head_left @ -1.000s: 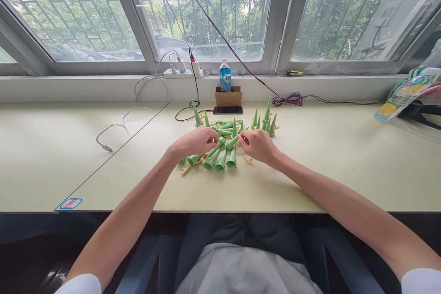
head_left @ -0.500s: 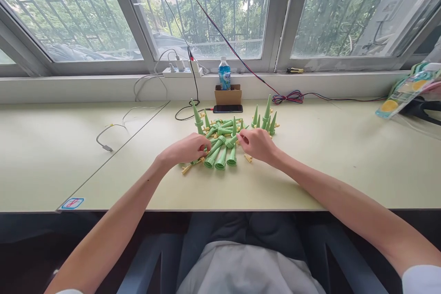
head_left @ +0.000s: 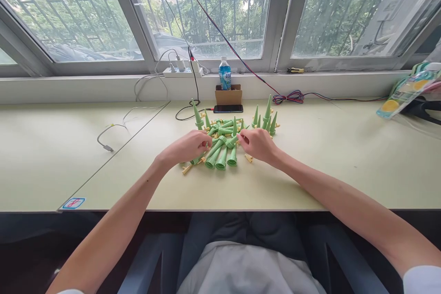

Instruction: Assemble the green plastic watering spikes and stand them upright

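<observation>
Two bare hands are seen at a heap of green plastic cone-shaped spikes (head_left: 220, 156), which is spread on its side in the middle of a pale yellow-green tabletop (head_left: 327, 170). The left hand (head_left: 184, 148) is laid over the left edge of the heap with the fingers curled downward; whether a spike is clasped inside it cannot be told. The right hand (head_left: 258, 144) is held at the right edge of the heap, thumb and forefinger pinched together on the end of one lying green spike (head_left: 231, 141).

Small tan plastic pegs (head_left: 186, 169) are scattered around the heap, one of them just beside the right hand. Behind the right hand, a cluster of upright green spikes (head_left: 267, 112) is stood on its wide ends, apart from the heap. A single upright green spike (head_left: 196, 115) is stood behind the left hand.

Further back, a flat black phone (head_left: 228, 109) is laid in front of a brown cardboard holder (head_left: 228, 97), and a clear bottle with a blue label (head_left: 224, 73) is stood behind it on the window sill. A white power strip (head_left: 179, 72) is placed on the sill to the left, and a loose white cable (head_left: 110, 129) is trailed over the left part of the tabletop.
</observation>
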Available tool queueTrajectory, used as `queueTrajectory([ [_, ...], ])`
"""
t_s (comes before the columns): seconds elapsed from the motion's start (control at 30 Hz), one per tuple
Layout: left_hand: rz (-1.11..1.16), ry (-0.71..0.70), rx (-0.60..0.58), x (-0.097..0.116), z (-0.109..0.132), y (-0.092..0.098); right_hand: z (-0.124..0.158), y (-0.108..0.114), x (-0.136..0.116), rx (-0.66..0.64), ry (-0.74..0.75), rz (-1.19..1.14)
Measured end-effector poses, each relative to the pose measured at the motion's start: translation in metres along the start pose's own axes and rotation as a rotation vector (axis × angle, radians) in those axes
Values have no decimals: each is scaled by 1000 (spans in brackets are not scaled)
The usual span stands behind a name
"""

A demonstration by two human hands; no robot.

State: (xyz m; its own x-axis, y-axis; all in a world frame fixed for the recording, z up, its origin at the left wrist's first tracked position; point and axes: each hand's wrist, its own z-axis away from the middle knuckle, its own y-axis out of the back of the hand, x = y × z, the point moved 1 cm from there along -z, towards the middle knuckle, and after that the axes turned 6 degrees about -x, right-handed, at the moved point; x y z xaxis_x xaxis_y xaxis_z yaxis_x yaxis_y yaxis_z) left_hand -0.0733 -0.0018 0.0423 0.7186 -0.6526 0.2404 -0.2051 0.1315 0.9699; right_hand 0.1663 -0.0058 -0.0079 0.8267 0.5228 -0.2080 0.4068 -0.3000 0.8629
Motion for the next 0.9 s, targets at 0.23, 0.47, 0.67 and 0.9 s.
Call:
queueTrajectory([
  [0.23, -2, -76, 203, 20, -20, 14, 1, 5, -3, 84, 3, -179],
  [0.47, 87, -224, 351, 46, -52, 2, 2, 9, -4, 170, 5, -292],
  [0.67, 124, -187, 393, 42, -52, -23, 2, 8, -3, 163, -17, -323],
  [0.9, 153, -165, 373, 42, -49, -34, 2, 4, -3, 138, 38, -339],
])
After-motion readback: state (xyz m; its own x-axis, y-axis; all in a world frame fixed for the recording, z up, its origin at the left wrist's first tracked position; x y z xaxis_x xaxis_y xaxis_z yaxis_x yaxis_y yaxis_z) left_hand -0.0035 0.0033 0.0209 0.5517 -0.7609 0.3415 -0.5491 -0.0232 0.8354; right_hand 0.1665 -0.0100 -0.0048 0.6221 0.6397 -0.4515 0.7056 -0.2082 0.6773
